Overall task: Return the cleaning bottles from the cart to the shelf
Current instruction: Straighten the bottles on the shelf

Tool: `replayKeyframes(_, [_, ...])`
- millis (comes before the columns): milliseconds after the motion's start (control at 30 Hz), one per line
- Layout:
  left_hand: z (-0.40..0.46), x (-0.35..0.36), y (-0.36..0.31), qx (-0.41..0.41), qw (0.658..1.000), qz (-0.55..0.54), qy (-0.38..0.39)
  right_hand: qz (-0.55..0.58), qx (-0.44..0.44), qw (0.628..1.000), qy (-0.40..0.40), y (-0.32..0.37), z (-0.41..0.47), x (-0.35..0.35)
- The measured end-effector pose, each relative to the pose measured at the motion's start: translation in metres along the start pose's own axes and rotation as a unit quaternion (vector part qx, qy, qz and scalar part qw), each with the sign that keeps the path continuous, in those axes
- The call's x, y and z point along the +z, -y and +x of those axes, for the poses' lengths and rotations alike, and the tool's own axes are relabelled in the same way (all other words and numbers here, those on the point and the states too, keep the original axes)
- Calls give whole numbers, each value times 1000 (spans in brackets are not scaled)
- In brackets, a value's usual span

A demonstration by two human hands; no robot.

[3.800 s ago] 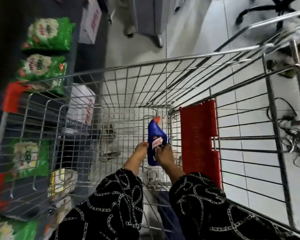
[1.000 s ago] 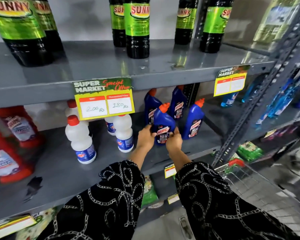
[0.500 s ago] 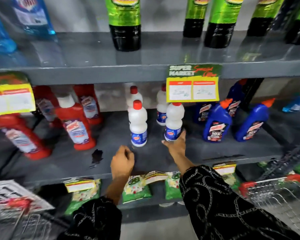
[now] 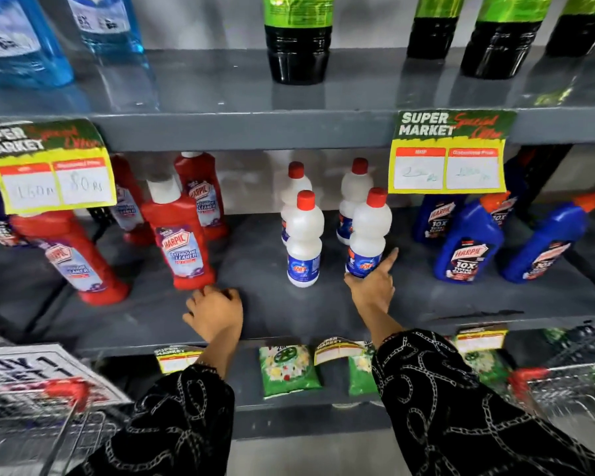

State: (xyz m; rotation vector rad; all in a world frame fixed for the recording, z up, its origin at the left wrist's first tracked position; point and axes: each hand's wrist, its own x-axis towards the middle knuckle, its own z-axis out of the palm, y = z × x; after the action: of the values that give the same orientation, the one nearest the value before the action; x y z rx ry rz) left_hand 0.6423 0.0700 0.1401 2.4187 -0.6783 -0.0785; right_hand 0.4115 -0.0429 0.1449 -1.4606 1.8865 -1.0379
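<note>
On the grey middle shelf [image 4: 265,304] stand blue Harpic bottles [image 4: 468,242] at the right, several white bottles with red caps [image 4: 304,242] in the middle, and red Harpic bathroom cleaner bottles [image 4: 179,242] at the left. My right hand [image 4: 371,290] rests against the base of the front right white bottle [image 4: 370,228], index finger stretched out beside it, without a closed grip. My left hand [image 4: 215,316] lies on the shelf just below the nearest red bottle, fingers curled in, holding nothing.
A wire cart with a red handle [image 4: 62,389] is at the lower left, and another cart [image 4: 571,389] at the lower right. Green packets [image 4: 287,369] lie on the shelf below. Dark bottles [image 4: 298,53] and blue bottles [image 4: 21,39] stand on the shelf above. Price tags [image 4: 449,152] hang from its edge.
The blue bottle I held with both hands a second ago now stands on the shelf. The view has swung left, and both hands have moved left along the shelf, empty.
</note>
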Motion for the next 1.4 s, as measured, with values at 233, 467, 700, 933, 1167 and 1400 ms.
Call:
replayKeyframes(233, [29,-16,18,-87,995,-16,-50,-16,6,1000,-8,8,-20,19])
replayKeyframes(467, [47,-9,9,-77,996,-1,-52,20,21,997,-75,6,-12,15])
replayKeyframes(700, [59,-6,12,-76,996,-1,-40,-1,12,997,-79,4,-11,20])
replayKeyframes(933, [57,-9,18,-75,996,-22,-36,27,-1,997,-76,8,-14,25])
replayKeyframes(1167, [51,-11,25,-75,996,-14,-40,55,17,996,-74,12,-20,24])
replayKeyframes(1400, [51,-11,27,-73,996,-5,-41,22,17,998,-63,15,-23,25])
